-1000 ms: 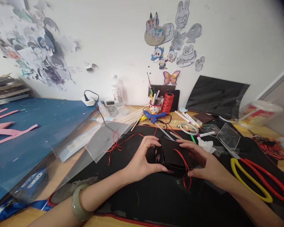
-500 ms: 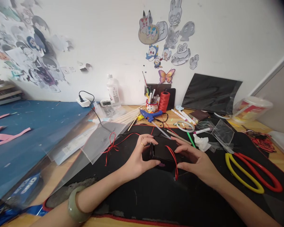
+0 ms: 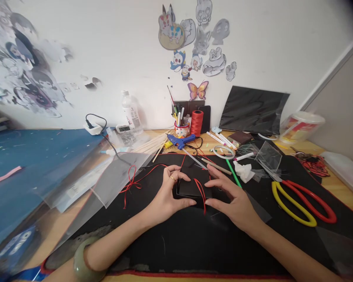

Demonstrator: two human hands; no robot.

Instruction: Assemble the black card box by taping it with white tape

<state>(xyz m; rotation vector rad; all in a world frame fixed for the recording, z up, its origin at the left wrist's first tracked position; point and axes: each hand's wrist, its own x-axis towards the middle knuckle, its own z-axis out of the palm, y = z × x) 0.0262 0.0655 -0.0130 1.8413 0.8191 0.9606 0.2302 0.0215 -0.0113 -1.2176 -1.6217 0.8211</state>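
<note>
Between my two hands sits a small black box [image 3: 188, 187] on the black mat, with a thin red cord [image 3: 200, 189] looped over its top and hanging down the front. My left hand [image 3: 167, 196] grips the box's left side, thumb along the front and fingers over the top edge. At the right side, my right hand [image 3: 229, 194] curves round it, thumb low in front and fingertips at the upper edge. The box's underside and back are hidden.
Behind the box lie a blue glue gun [image 3: 181, 141], wooden sticks [image 3: 151, 143] and a green stick [image 3: 233, 172]. Scissors [image 3: 306, 199] with red and yellow handles lie right. A clear plastic sheet [image 3: 117, 180] and red cord bow [image 3: 132, 182] lie left.
The box has levelled and come down to the mat, its front face now less visible. Both hands keep round it. The camera view has shifted slightly right.
</note>
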